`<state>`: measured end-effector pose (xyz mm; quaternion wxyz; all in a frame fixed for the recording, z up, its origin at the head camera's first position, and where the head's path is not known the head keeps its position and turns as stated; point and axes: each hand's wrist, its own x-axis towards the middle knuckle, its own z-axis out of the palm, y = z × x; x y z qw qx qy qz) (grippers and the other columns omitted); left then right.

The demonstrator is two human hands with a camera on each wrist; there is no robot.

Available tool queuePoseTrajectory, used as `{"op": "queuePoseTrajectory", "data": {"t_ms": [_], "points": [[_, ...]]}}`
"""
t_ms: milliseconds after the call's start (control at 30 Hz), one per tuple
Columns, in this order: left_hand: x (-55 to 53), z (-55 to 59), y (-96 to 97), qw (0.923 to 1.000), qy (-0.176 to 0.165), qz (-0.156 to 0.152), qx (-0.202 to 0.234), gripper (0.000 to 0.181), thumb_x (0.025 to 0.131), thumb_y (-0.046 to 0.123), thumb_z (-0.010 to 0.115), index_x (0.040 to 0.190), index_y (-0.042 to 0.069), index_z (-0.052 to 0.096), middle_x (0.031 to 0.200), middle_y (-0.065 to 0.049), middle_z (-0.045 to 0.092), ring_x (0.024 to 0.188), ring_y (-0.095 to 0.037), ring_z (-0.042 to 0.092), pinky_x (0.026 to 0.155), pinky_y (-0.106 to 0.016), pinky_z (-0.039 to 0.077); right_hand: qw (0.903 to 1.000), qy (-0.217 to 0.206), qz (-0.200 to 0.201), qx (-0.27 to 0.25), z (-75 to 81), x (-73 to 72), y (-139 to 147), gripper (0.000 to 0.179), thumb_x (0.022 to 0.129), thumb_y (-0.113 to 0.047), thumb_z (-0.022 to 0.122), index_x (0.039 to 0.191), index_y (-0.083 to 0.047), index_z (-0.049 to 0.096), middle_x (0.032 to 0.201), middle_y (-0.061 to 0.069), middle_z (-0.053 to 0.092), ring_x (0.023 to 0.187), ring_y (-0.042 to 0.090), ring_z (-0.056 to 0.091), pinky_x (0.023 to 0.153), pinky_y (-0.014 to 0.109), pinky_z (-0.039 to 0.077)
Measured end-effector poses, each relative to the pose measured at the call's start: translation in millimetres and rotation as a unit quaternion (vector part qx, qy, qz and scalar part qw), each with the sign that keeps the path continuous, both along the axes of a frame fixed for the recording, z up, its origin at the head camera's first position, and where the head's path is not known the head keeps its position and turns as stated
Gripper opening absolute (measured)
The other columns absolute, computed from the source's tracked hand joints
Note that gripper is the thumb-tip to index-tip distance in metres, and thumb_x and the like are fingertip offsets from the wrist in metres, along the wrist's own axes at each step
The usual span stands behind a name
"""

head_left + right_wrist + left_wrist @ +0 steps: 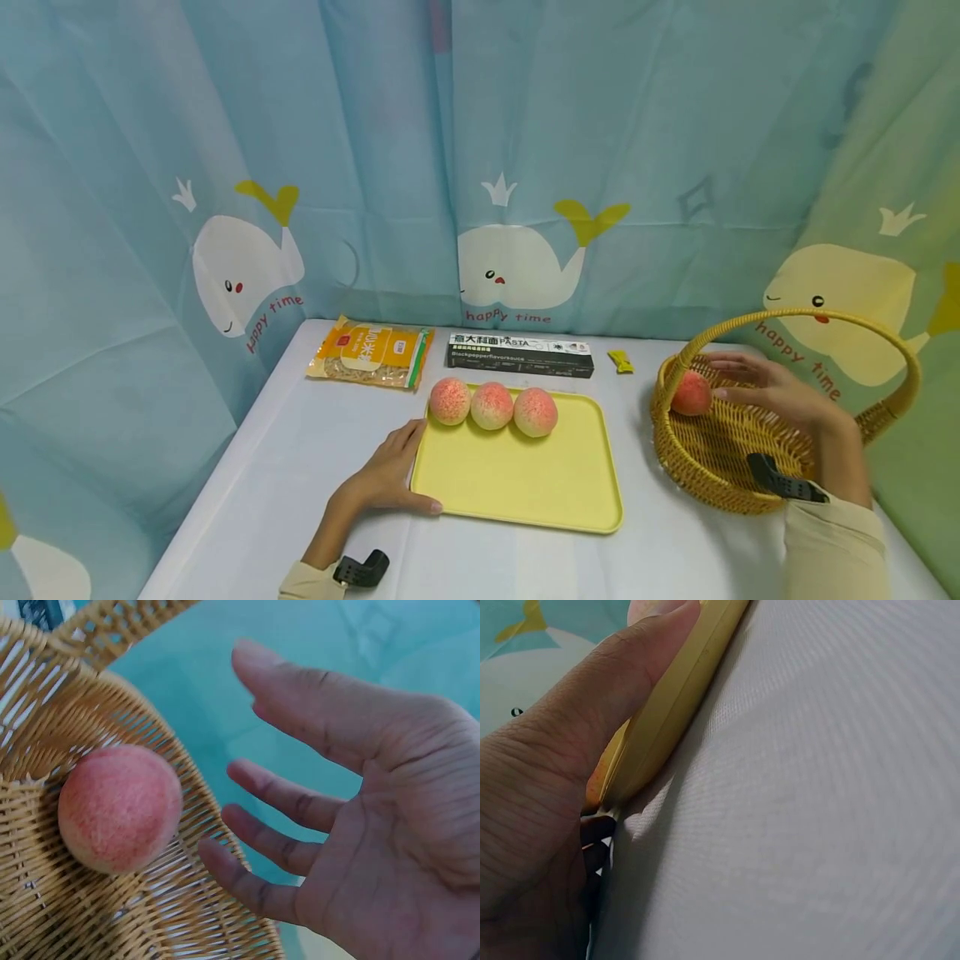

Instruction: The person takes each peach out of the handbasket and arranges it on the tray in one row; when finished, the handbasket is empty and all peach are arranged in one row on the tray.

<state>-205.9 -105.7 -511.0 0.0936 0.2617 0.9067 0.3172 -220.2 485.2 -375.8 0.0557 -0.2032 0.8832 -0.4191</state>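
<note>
My left hand (pixel 390 471) rests against the near left corner of a yellow tray (pixel 517 483), its fingers along the left side. In the left wrist view the thumb (pixel 622 671) lies on the tray's rim; the other fingers are mostly hidden. Three pink-and-cream peaches (pixel 492 406) sit in a row at the tray's far edge. On the right, my right hand (pixel 780 392) hovers over a wicker basket (pixel 738 492) with fingers spread and nothing held. A redder peach (pixel 120 810) lies inside the basket, just left of the fingertips and apart from them.
Behind the tray lie an orange food packet (pixel 371 354), a black-and-white pasta box (pixel 519 356) and a small yellow wrapped piece (pixel 621 361). The basket's tall handle (pixel 795 313) arches over the right arm. A whale-print curtain (pixel 390 167) hangs behind the white table (pixel 277 450).
</note>
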Motion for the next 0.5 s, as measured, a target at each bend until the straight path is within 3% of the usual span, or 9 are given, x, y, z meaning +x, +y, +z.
{"op": "queuePoseTrajectory", "data": {"t_ms": [100, 300, 500], "points": [[-0.3, -2.2, 0.3, 0.9999, 0.009, -0.004, 0.004, 0.130, 0.060, 0.065, 0.082, 0.156, 0.008, 0.016, 0.157, -0.018, 0.025, 0.142, -0.040, 0.027, 0.111, -0.061, 0.029, 0.9998, -0.014, 0.010, -0.012, -8.5, -10.8, 4, 0.055, 0.094, 0.001, 0.059, 0.145, 0.003, 0.037, 0.131, -0.025, 0.051, 0.116, -0.015, 0.048, 0.084, 0.013, 0.049], [0.0, -4.4, 0.1, 0.9996, 0.021, -0.006, 0.019, 0.129, 0.060, 0.067, 0.081, 0.156, 0.007, 0.018, 0.155, -0.019, 0.027, 0.140, -0.041, 0.029, 0.109, -0.064, 0.030, 0.9966, -0.078, -0.025, -0.009, -25.3, -25.2, 11, 0.058, 0.095, -0.007, 0.061, 0.148, -0.011, 0.038, 0.129, -0.023, 0.048, 0.111, -0.012, 0.050, 0.082, 0.018, 0.050], [0.1, -3.3, 0.0, 0.9998, 0.015, -0.005, 0.009, 0.130, 0.060, 0.066, 0.082, 0.156, 0.007, 0.017, 0.156, -0.019, 0.026, 0.141, -0.041, 0.029, 0.109, -0.063, 0.030, 0.9911, -0.126, -0.032, -0.026, -33.9, -33.8, 11, 0.058, 0.094, -0.008, 0.062, 0.146, -0.023, 0.040, 0.143, 0.024, 0.034, 0.108, -0.009, 0.050, 0.083, 0.022, 0.053]]}}
